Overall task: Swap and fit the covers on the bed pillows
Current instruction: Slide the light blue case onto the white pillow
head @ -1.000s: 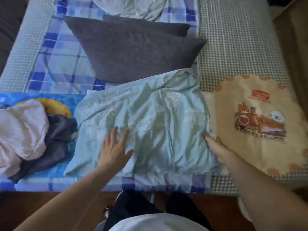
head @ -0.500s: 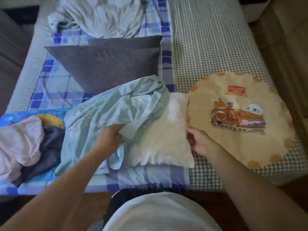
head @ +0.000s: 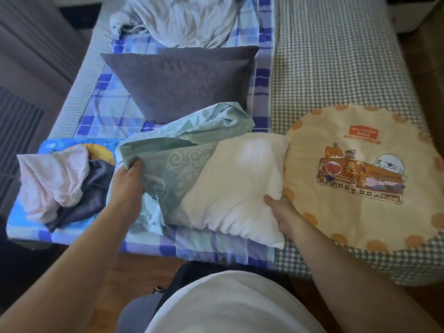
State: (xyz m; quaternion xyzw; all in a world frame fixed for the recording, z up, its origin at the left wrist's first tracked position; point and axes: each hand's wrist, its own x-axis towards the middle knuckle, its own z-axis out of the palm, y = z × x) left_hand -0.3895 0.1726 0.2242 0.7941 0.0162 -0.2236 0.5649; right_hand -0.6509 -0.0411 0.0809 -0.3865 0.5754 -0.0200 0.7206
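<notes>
Head view: the left hand has its fingers curled round a bunched fold of the pale green pillow cover, and the right hand pinches the near right edge of the white pillow insert. Between the two hands the cover wraps only the left part of the insert; its right half lies bare on the bed. Whether the cover is going on or coming off cannot be told from this one moment. The risk, as a judgement: the right-hand hold is a shallow pinch on soft filling, so a firm tug from the left could slip the insert free or drag the whole pillow sideways; bunched fabric could also snag on a corner and leave the cover twisted. As a container, the cover holds the insert's left end and nothing else that shows. Just right of the right hand lies a round printed cushion. Beyond both hands two grey pillows lie stacked, with crumpled pale bedding further off. Left of the left hand sits a heap of pink and dark cloth.
</notes>
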